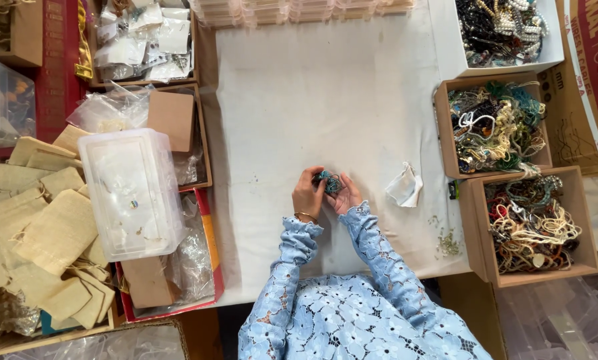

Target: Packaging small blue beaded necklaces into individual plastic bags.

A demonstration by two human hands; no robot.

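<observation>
My left hand (308, 194) and my right hand (345, 195) meet over the white cloth (312, 107) near its front edge. Together they hold a small bundle of turquoise beaded jewellery (329, 182), with the fingers of both hands curled around it. A thin gold bangle sits on my left wrist. Light blue lace sleeves cover both forearms.
A crumpled white pouch (405, 186) lies to the right of my hands, with small loose beads (447, 243) nearer the edge. Cardboard boxes of beaded necklaces (496, 127) (532, 223) stand at the right. A clear plastic lidded box (132, 190) and burlap pouches (42, 227) lie at the left.
</observation>
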